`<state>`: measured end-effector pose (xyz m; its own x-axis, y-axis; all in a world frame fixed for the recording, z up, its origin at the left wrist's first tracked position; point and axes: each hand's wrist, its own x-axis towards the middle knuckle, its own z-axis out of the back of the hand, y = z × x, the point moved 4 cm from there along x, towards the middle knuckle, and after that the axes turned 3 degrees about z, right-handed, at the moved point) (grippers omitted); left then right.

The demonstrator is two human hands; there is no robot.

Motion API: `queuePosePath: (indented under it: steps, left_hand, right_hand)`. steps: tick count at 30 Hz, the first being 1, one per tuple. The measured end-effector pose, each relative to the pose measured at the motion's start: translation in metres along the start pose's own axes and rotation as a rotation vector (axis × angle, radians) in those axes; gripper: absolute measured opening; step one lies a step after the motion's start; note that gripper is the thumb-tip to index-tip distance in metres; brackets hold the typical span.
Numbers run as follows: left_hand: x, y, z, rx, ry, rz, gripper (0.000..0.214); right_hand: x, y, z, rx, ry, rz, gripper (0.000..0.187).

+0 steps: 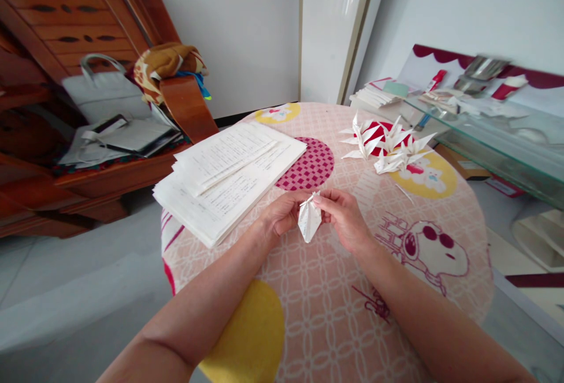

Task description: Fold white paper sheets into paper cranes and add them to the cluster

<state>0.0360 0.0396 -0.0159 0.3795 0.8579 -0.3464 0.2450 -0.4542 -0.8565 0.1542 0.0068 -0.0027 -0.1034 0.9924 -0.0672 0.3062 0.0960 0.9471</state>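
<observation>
Between my two hands is a small piece of folded white paper [309, 221], kite-shaped, its pointed end toward me. My left hand [284, 212] grips its left side near the top, the fingers partly hidden behind it. At the upper right edge, the thumb and fingers of my right hand [341, 215] pinch the paper. Several finished white paper cranes [388, 142] sit in a group at the table's far right. Left of my hands lies a stack of printed paper sheets [233, 177], with smaller sheets on top.
A round table with a patterned pink cloth [308, 312] is under my hands. A thin white strip [404, 193] lies near the cranes. At right stands a glass shelf [497, 154] with cups and clutter. A wooden bench [79, 189] at left holds a grey bag [103, 92].
</observation>
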Motion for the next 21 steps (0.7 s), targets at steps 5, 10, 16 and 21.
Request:
queuePosePath:
  steps: [5,10,16,21]
  left_hand:
    - [0.0,0.0042,-0.0003,-0.121,0.104,0.066,0.01]
    - [0.0027,0.0014,0.0045,-0.127,0.066,-0.047,0.023]
    - [0.0006,-0.0007,0.0032,-0.146,0.097,-0.089,0.027]
    - [-0.0008,-0.0024,0.0055,-0.052,0.107,-0.086,0.024]
  right_hand:
    - [-0.0017,-0.0011,0.0011,-0.006,-0.011,-0.01,0.019]
    - [-0.0006,-0.0049,0.0027,0.034,0.023,-0.025,0.021]
    - [-0.0003,-0.0061,0.0044,0.079,0.032,-0.058,0.023]
    - [-0.0002,-0.0041,0.0054,0.072,0.013,-0.078,0.025]
